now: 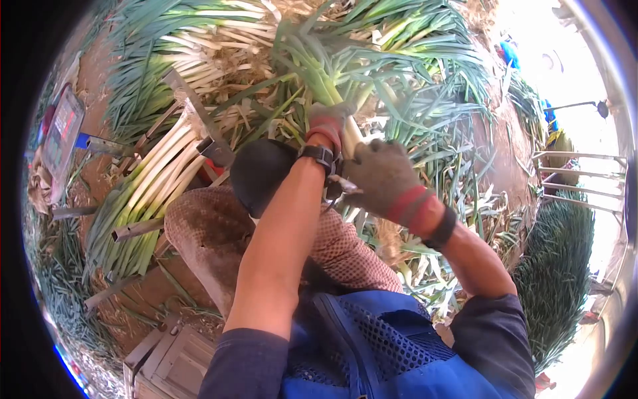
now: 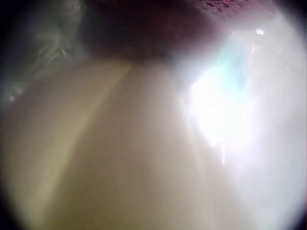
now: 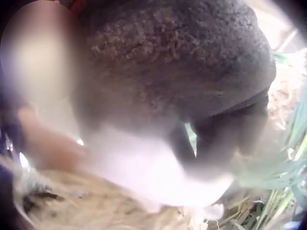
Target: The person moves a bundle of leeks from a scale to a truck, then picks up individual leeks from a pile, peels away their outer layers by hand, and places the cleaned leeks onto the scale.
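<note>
My left hand (image 1: 330,120), in a dark glove with a red cuff, grips a leek (image 1: 321,83) where green leaves meet the pale shank. Those leaves fan out beyond the hand. My right hand (image 1: 385,176), gloved the same way, holds the pale lower part of the leek close below the left hand. In the right wrist view the glove (image 3: 177,67) bends over a blurred white shank (image 3: 158,177), and its fingertips are partly hidden. Large blurred beige shapes fill most of the left wrist view, where the left hand's fingers do not show.
More leeks (image 1: 199,50) lie piled beyond the hands. A bundle of leeks (image 1: 156,193) rests in a metal frame (image 1: 216,149) at left. Loose leaves (image 1: 438,153) litter the right side. A dark round object (image 1: 262,176) sits by the knee. A device with red digits (image 1: 63,126) stands far left.
</note>
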### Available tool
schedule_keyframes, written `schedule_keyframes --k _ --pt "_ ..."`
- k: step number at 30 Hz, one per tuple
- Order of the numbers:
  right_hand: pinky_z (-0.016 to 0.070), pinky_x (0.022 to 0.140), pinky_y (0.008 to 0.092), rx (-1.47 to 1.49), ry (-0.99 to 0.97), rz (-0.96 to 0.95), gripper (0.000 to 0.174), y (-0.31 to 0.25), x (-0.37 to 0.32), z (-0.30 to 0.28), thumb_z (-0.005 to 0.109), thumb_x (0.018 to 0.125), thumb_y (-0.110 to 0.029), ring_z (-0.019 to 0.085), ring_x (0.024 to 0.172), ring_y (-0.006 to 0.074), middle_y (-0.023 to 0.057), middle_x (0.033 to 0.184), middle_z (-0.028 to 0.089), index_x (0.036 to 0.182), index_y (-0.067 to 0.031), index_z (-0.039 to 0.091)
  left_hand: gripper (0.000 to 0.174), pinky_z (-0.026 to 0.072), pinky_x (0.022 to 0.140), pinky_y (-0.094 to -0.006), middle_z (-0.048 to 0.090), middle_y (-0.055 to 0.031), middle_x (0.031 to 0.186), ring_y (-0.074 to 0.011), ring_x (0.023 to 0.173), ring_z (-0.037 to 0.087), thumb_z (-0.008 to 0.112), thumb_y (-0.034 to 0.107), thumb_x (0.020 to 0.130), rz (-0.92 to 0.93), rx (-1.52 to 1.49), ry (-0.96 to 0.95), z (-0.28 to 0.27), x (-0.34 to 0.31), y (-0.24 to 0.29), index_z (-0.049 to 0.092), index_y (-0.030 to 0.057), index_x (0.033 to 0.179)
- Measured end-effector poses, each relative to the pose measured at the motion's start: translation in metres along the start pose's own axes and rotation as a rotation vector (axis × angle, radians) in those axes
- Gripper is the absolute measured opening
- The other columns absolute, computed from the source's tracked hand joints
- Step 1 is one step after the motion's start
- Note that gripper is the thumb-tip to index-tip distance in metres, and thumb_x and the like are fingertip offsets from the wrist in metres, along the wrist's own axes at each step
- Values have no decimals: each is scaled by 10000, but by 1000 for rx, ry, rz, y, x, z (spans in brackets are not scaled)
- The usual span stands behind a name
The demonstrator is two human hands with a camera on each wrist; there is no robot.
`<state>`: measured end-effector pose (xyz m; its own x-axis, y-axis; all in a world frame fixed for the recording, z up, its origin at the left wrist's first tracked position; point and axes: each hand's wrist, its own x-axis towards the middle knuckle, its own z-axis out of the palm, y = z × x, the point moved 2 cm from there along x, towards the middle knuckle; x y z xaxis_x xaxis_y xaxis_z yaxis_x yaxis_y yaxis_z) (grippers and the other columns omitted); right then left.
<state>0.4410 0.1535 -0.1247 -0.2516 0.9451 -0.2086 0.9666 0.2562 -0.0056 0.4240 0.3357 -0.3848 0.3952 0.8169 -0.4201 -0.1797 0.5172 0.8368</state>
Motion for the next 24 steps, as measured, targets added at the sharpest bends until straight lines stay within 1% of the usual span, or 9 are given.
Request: schedule_keyframes --k 3,8,11,12,14,16,18,20,24 --pt "463 769 418 64 172 -169 92 -1 -3 29 699 743 -241 594 840 234 5 842 598 804 -173 688 409 504 708 -393 690 -165 880 -262 746 642 817 174 731 -64 -29 108 8 -55 51 663 -100 993" --pt "462 612 404 706 -25 -342 77 -12 -100 -5 701 802 -226 589 669 257 55 712 574 745 -174 693 407 496 728 -375 702 -166 917 -250 784 643 841 191 743 -68 97 -29 -15 -33 39 679 -88 991" --pt "520 728 408 1023 -626 171 254 20 -176 21 720 909 -345 674 795 285 94 830 664 967 -102 766 436 495 750 -358 709 -149 945 -233 805 644 858 202 752 -211 5 -19 -9 -47 58 681 -87 1027" --pt "543 764 389 657 -722 371 353 35 -188 29 711 925 -344 699 844 277 134 886 691 1184 -105 720 435 502 750 -340 711 -137 942 -215 802 649 831 239 787 -112 50 -60 -6 -45 53 681 -80 1041" --pt "564 818 401 113 -583 643 580 44 -174 9 704 933 -392 710 906 321 216 1006 707 1395 -69 569 446 516 750 -303 716 -112 936 -178 795 660 777 315 857 98 139 -123 -3 -39 38 681 -66 1068" --pt "571 862 423 1178 -78 628 812 52 -154 11 688 919 -508 706 964 378 295 1120 675 1491 -3 411 509 491 766 -308 709 -114 999 -172 830 640 768 350 870 -33 118 -17 10 -80 60 660 -78 1123" --pt "567 908 421 1053 33 494 951 9 -109 0 702 873 -589 693 990 420 303 1200 648 1491 53 370 538 481 764 -312 705 -109 1015 -171 844 628 768 371 871 20 62 3 17 -84 69 658 -89 1127" --pt "577 846 410 398 0 377 982 -24 -81 10 753 840 -555 697 961 420 311 1187 638 1501 49 350 559 476 770 -318 700 -113 981 -184 829 625 723 433 896 19 178 18 15 -92 78 666 -74 1126" --pt "572 721 418 884 -28 622 744 -14 -64 25 761 845 -361 719 842 372 277 997 694 1439 -17 474 596 488 681 -320 676 -110 879 -180 761 620 615 569 946 -35 201 -13 9 -109 90 695 -10 1061"
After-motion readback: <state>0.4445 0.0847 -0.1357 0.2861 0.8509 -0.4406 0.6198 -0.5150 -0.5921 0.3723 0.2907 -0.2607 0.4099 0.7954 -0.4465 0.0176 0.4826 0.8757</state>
